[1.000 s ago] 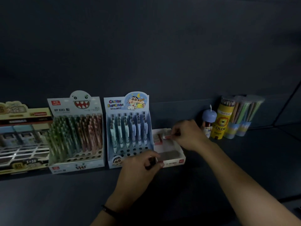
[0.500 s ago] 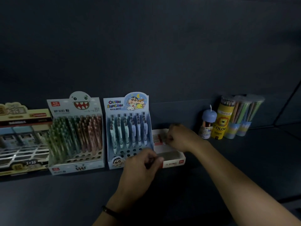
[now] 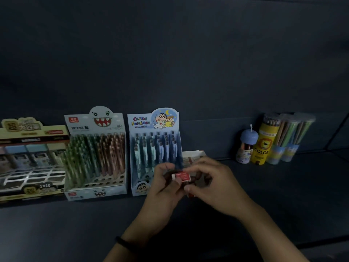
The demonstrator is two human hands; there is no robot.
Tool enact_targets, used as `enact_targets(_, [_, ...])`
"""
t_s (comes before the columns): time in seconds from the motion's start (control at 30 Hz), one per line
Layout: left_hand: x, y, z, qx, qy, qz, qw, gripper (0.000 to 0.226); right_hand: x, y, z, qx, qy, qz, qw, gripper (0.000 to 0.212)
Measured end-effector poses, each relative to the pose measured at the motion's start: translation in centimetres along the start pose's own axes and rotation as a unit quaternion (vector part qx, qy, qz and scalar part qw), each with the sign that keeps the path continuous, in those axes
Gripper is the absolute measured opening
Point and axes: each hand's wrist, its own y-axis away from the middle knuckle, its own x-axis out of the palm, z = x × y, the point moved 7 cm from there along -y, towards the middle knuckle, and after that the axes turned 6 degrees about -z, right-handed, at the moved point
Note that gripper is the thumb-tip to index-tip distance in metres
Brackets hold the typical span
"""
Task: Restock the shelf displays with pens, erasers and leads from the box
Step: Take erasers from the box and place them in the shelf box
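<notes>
While both hands meet low centre over the shelf [image 3: 56, 224], they share one small red-and-white eraser [image 3: 182, 176]. Left hand [image 3: 166, 188]: fingers curled, thumb and fingertips pinching the eraser's left end. Right hand [image 3: 213, 184]: thumb below, fingers curled over, pinching the right end. Something dark sits in the palms around it, too dim to tell what. The eraser is in the fingers, just in front of the white tray [image 3: 194, 155]. The tray is mostly hidden behind the right hand and stands just beside the Shin-chan pen display [image 3: 154, 148], which shows open holes in its front rows. Left of that: shark-face pen display [image 3: 96, 148], front holes open too, then a beige display [image 3: 28, 157] at the frame edge, blurred. Well to the right: blue-capped tube [image 3: 246, 146], yellow lion tube [image 3: 263, 146], clear pencil tubs [image 3: 290, 137]. Black band [image 3: 122, 242] on the left wrist.
</notes>
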Motion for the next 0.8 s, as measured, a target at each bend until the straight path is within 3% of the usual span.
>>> enact_targets(0.17, [-0.3, 0.2, -0.9, 0.026, -0.045, -0.022, 0.998, 0.033, -0.4, 0.3, -0.1, -0.003, 0.016, -0.029, 0.999, 0.036])
enact_targets(0.33, [0.3, 0.5, -1.6, 0.056, -0.071, 0.013, 0.996, 0.041, -1.0, 0.2, -0.3, 0.04, -0.009, -0.021, 0.999, 0.027])
enact_targets(0.57, [0.2, 0.7, -2.1, 0.116, -0.174, -0.007, 0.978, 0.01, -1.5, 0.2, -0.4, 0.05, -0.034, -0.06, 0.996, 0.017])
enact_targets(0.7, [0.2, 0.7, -2.2, 0.142, -0.19, 0.014, 0.971, 0.01, -1.2, 0.1, -1.5, 0.093, -0.085, -0.012, 0.992, 0.01])
enact_targets(0.8, [0.3, 0.7, -2.4, 0.206, -0.28, 0.022, 0.937, 0.02, -1.4, -0.5, -2.2, 0.109, -0.093, 0.046, 0.989, 0.009])
